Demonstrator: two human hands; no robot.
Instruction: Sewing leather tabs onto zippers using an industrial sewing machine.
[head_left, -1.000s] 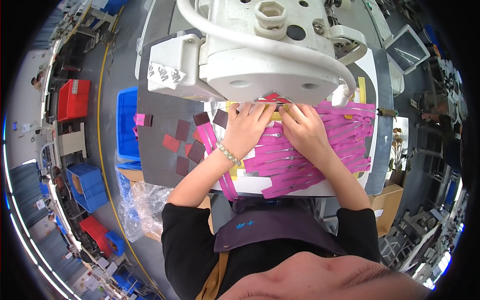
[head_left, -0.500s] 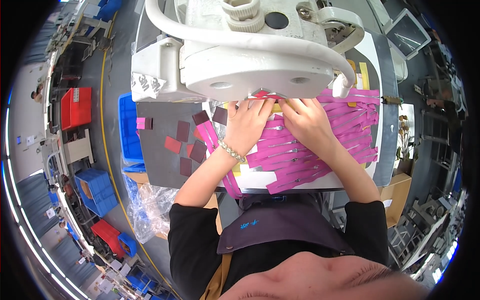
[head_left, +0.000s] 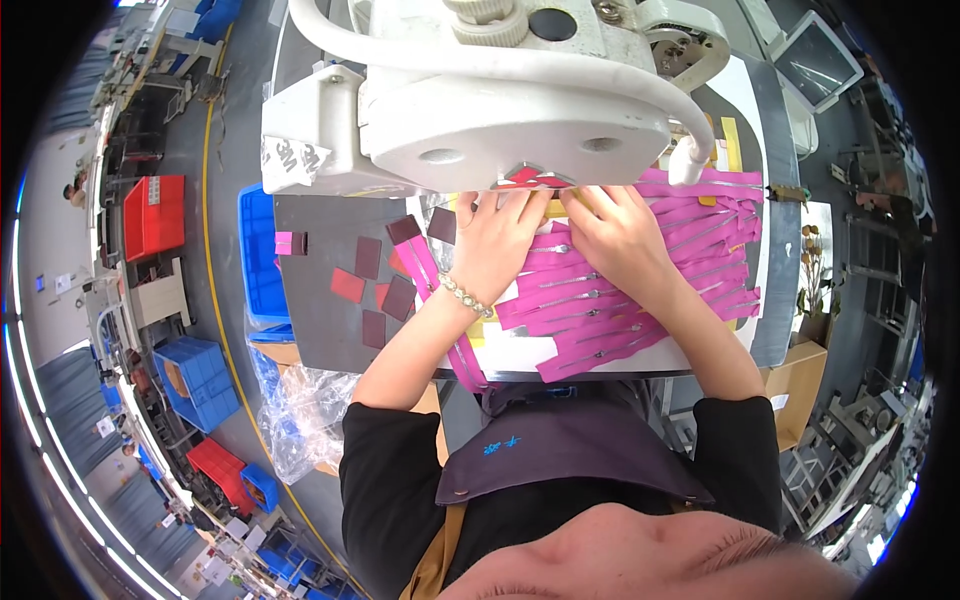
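The left hand (head_left: 497, 240), palm down with fingers spread slightly, and the right hand (head_left: 620, 240), fingers slightly bent, both reach toward the lower edge of a white machine head (head_left: 520, 135). Their fingertips are hard to make out below that edge, so I cannot tell whether either hand grips anything. The pink zippers (head_left: 600, 310) lie in overlapping rows between the hands and out to the right; the right hand and forearm cover part of them. One more zipper (head_left: 417, 262), dark at its far end, passes beneath the left wrist and its beaded bracelet (head_left: 464, 296), which hide its middle. To the left, dark and reddish patches (head_left: 397, 298) lie scattered on the grey tabletop (head_left: 315, 330). Beyond the tabletop's left edge, a blue bin (head_left: 262, 260) is partly hidden. The machine head's top is cut off by the frame.
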